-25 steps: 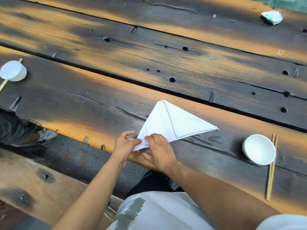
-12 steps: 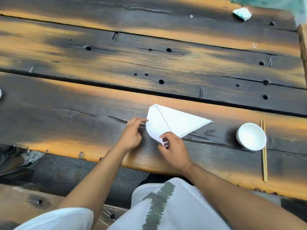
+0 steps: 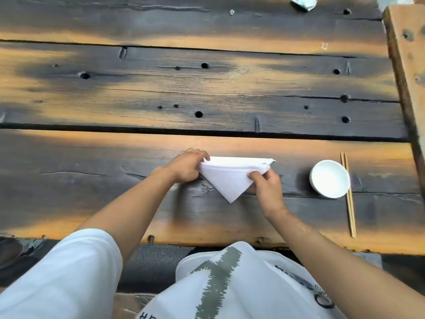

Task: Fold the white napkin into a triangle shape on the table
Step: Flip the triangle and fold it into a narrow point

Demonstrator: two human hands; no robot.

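The napkin (image 3: 231, 178) is now lying as a triangle with its long folded edge running along the far side and its apex pointing toward the person, where a second ago the apex was pointing away and one tip was reaching right. The left hand (image 3: 187, 166) is now gripping the left corner, having moved from the near tip. The right hand (image 3: 266, 186) is now pinching the right side just below the stacked right corner, instead of pressing the near edge. The camera is now looking more squarely down, so the table (image 3: 207, 93) planks are running level.
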